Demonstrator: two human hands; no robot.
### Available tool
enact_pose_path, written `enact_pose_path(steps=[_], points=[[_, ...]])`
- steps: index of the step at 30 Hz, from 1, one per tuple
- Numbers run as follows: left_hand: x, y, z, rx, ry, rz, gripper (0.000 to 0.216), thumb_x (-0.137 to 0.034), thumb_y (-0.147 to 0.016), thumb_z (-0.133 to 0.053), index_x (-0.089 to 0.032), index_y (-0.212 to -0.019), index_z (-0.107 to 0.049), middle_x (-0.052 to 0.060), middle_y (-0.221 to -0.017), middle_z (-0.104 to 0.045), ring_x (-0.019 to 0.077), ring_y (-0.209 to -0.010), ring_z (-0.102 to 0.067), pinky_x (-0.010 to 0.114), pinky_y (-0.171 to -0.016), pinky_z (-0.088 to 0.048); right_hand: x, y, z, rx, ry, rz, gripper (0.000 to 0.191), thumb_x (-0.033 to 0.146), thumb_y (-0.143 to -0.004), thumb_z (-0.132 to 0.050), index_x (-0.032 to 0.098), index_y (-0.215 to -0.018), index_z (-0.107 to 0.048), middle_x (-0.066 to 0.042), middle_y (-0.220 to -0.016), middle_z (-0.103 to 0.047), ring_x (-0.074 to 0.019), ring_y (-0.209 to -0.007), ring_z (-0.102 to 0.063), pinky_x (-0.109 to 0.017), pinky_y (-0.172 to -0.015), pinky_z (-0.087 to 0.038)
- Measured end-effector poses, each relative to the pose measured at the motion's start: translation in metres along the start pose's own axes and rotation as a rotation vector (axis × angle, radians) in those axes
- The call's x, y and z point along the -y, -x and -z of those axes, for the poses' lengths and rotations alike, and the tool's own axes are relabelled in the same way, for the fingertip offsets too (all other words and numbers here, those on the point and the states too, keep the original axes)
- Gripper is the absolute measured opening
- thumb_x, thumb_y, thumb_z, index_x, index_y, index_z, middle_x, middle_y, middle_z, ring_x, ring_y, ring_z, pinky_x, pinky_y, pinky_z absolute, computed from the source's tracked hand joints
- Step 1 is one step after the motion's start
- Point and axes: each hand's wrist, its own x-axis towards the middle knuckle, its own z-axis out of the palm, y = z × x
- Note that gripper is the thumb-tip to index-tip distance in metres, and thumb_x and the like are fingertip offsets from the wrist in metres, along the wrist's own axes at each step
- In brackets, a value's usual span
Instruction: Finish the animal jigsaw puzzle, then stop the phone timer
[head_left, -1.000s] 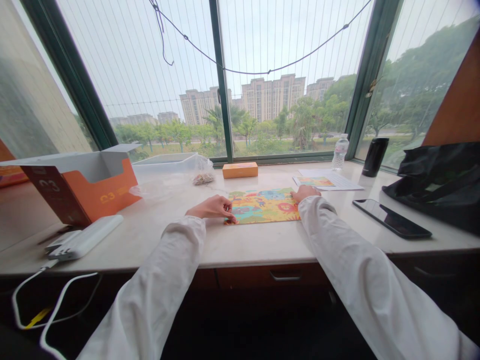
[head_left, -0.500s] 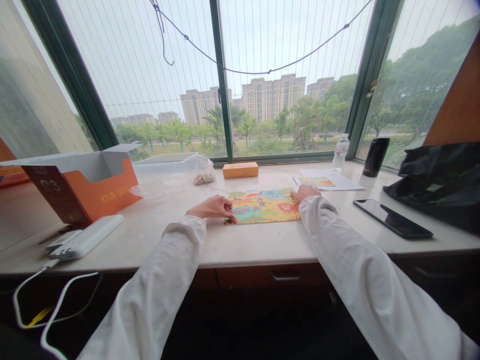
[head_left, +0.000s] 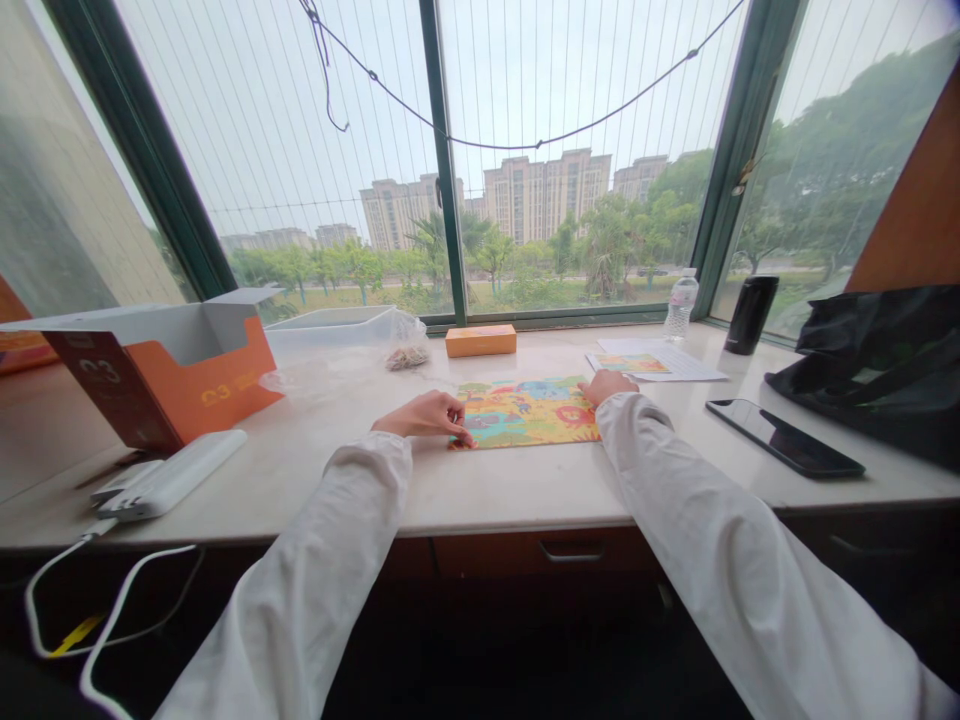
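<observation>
A colourful jigsaw puzzle (head_left: 529, 411) lies flat on the pale stone sill in front of me. My left hand (head_left: 424, 414) rests at its left edge with the fingers curled down onto the near left corner. At the puzzle's right edge sits my right hand (head_left: 609, 385), fingers pressed on the border. Both arms wear white sleeves. Whether either hand pinches a loose piece is too small to tell.
An open orange box (head_left: 161, 370) and a white power bank (head_left: 176, 472) with cables sit at the left. A clear plastic bag (head_left: 360, 345), a small orange box (head_left: 480, 340), a picture sheet (head_left: 649, 363), a water bottle (head_left: 680, 304), a dark cup (head_left: 751, 313), a phone (head_left: 784, 437) and a black bag (head_left: 881, 360) lie around.
</observation>
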Motion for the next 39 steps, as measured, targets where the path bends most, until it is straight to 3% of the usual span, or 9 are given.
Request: enact_pose_path(steps=[39], points=[[0.0020,-0.0007,-0.0001,-0.001,-0.019,-0.012,0.053,-0.068,-0.058,-0.079,-0.017,-0.062,-0.063,-0.003,-0.057,-0.051,0.0109,-0.056,-0.040,0.027,-0.054,-0.020,-0.0043,-0.0042,-0.0038,0.003,0.019,-0.008,0.053,0.053,-0.091,-0.055,0.014,-0.127,-0.064,-0.019,-0.130,-0.063,-0.0295,-0.120,-0.060,-0.038,-0.095,-0.047]])
